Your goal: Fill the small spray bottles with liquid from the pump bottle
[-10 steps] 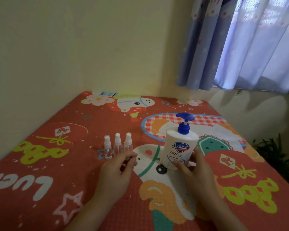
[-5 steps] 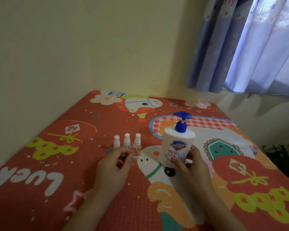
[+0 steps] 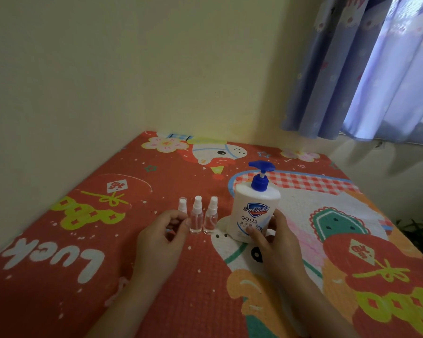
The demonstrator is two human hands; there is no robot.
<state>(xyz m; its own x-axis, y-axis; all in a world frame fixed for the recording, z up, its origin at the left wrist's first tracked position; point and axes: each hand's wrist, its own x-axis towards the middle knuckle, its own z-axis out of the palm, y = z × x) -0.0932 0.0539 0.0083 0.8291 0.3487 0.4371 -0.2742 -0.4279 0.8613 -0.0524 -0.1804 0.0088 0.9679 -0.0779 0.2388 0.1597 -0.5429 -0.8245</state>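
Upright, pump bottle (image 3: 252, 211) gripped by right hand (image 3: 274, 242); left hand (image 3: 161, 237) pinches leftmost spray bottle (image 3: 182, 206).

A home bedroom: cartoon-print mat (image 3: 83, 240), blue patterned curtains (image 3: 366, 69), plain yellow wall (image 3: 132, 69).

Pump bottle (image 3: 253, 213) label: "Safeguard" in white on a blue shield badge, "99.9" with a small "%" below it, then a line of Chinese characters too small to read reliably. Mat (image 3: 59, 276): white "Luck" near its left edge, printed upside down from the head view. Curtain (image 3: 347, 57): pink lettering at the top, cropped, possibly ending in "tty". White diamond tags on the mat carry a red character, illegible.
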